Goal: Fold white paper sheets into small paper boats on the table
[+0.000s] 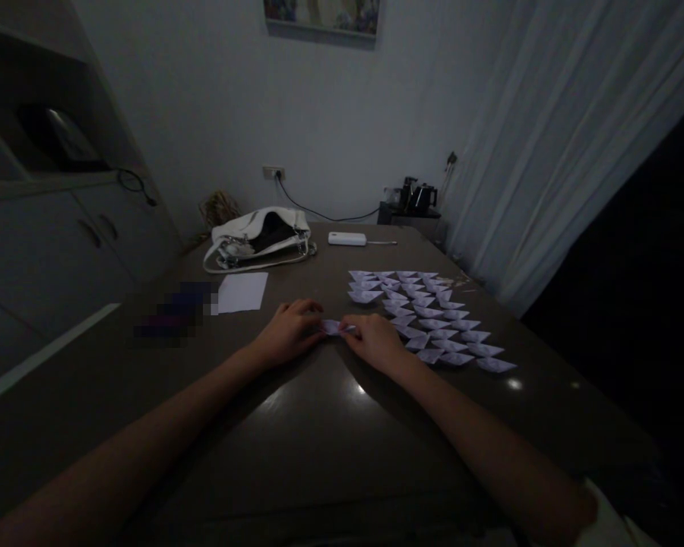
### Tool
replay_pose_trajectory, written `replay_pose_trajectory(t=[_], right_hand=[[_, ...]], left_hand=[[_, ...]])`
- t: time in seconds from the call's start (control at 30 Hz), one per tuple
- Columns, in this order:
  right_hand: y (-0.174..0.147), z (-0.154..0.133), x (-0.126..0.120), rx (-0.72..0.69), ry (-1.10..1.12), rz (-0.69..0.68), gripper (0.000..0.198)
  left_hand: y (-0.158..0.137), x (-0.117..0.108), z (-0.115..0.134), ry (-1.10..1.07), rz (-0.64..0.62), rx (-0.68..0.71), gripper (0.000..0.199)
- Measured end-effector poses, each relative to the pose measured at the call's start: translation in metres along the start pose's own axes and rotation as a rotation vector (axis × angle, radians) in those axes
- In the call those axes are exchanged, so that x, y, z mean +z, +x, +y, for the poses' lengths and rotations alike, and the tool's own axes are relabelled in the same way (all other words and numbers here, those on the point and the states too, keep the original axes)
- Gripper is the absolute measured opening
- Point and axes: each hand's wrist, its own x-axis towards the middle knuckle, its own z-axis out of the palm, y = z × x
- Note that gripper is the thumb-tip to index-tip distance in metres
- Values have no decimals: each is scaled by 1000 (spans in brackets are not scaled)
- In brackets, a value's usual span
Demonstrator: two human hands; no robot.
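Note:
Between my two hands, low over the middle of the table, is a small folded piece of white paper [331,327]. My left hand [289,332] pinches its left end between thumb and fingers. At the right end, my right hand [373,339] grips the paper the same way. Part of the fold is hidden behind my fingers, so its full shape does not show. Just beyond and to the right of my right hand stand several folded paper boats [427,312], set close together in slanting rows.
A flat stack of white paper [242,292] lies left of centre, near a blurred dark object [176,313]. Farther back are a white handbag [256,235] and a white power bank [347,238] with a short cable. A black kettle [423,199] stands beyond the table, by a curtain [495,152].

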Motion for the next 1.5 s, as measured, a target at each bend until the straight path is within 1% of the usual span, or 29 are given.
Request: replay_pose_trajectory(t=[0.3, 0.6, 0.77, 0.87, 0.97, 1.1, 1.23, 1.43, 1.5], right_hand=[[2, 0, -1, 32, -22, -52, 21], [2, -1, -2, 64, -14, -58, 21], [1, 0, -1, 40, -8, -48, 20], [0, 1, 0, 41, -9, -25, 19], [-1, 2, -2, 56, -42, 3, 20], [0, 4, -6, 120, -116, -5, 21], [1, 7, -11, 163, -171, 21, 23], [5, 13, -19, 112, -247, 114, 22], [6, 16, -19, 117, -252, 146, 22]], left_hand=[[1, 2, 0, -36, -3, -30, 23], [1, 1, 0, -56, 7, -33, 22], [0, 3, -2, -89, 27, -4, 19], [1, 4, -5, -134, 45, -1, 16], [2, 4, -8, -170, 90, -9, 17], [2, 2, -7, -179, 132, -52, 20], [1, 0, -4, -133, 99, -84, 23], [1, 4, -2, -89, 57, -79, 25], [1, 5, -2, -84, 52, -75, 24]])
